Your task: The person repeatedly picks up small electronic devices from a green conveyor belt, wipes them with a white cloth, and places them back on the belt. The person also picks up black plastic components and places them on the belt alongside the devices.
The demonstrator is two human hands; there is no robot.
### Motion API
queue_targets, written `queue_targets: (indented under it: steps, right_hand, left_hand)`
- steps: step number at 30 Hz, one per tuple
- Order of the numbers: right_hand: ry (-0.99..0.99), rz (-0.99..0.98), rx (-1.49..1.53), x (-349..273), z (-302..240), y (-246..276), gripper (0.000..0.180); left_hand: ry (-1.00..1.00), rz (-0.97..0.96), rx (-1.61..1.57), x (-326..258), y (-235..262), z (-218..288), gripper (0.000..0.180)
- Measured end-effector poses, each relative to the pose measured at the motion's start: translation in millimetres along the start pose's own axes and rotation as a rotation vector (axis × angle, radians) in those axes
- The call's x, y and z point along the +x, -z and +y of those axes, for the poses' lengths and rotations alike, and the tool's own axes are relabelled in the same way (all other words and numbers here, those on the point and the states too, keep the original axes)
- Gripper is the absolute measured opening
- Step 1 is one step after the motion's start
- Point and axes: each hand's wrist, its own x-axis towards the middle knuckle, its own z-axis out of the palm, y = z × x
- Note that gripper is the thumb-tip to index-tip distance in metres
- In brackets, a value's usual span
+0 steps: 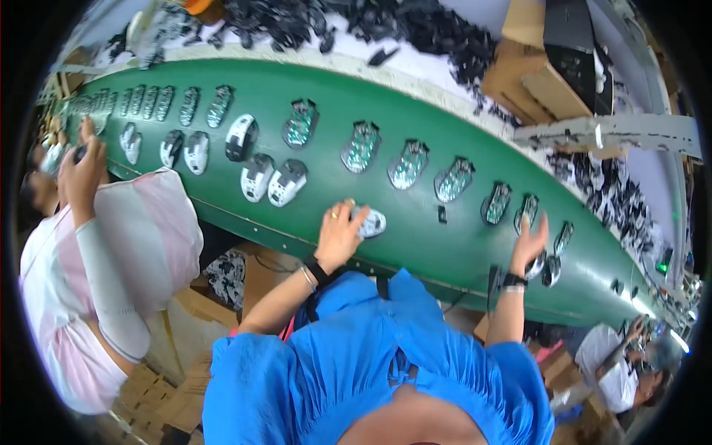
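Observation:
My left hand (341,233) is over the green belt, its fingers bent around the near side of a white computer mouse (373,222). The hand covers part of that mouse. Off to the right my right hand (529,243) is raised with its fingers apart, holding nothing that I can see. Just behind it lies an open mouse base with a green circuit board (526,210). Two dark-and-white mice (551,271) are beside its wrist. Left of my left hand, two white mice with dark fronts (287,183) lie side by side.
A row of open mouse bases (361,147) runs along the green belt (334,96). Black plastic parts (415,30) are heaped on the far ledge, near a cardboard box (534,81). A co-worker in a pale top (111,259) stands at left; another person (615,363) is at right.

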Motion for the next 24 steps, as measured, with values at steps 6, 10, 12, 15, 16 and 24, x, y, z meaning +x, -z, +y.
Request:
queue_targets:
  steps: [6, 10, 12, 15, 16, 24]
  right_hand:
    - [0.061, -0.432, 0.498, 77.9, -171.7, -87.6, 0.034]
    - [0.248, -0.692, 0.358, 97.7, -225.1, -98.4, 0.024]
    - [0.315, -0.698, 0.286, 93.9, -224.9, -90.0, 0.021]
    - [0.263, -0.673, 0.322, 63.4, -195.5, -66.5, 0.016]
    - [0.188, -0.657, 0.334, 44.0, -189.1, -57.2, 0.016]
    - [-0.052, -0.628, 0.306, -93.3, -148.1, -6.3, 0.016]
  left_hand:
    - [0.05, -0.005, -0.004, 7.6, 34.6, -43.5, 0.07]
    - [0.021, -0.024, 0.012, 14.1, 47.2, -50.0, 0.066]
    - [-0.003, -0.028, -0.021, 20.2, 39.7, -49.7, 0.066]
    - [-0.007, -0.004, -0.02, 20.5, 30.9, -44.8, 0.07]
    - [-0.009, -0.009, -0.012, 21.4, 28.8, -43.3, 0.071]
    - [0.035, 0.023, -0.044, 16.1, 32.0, -32.0, 0.072]
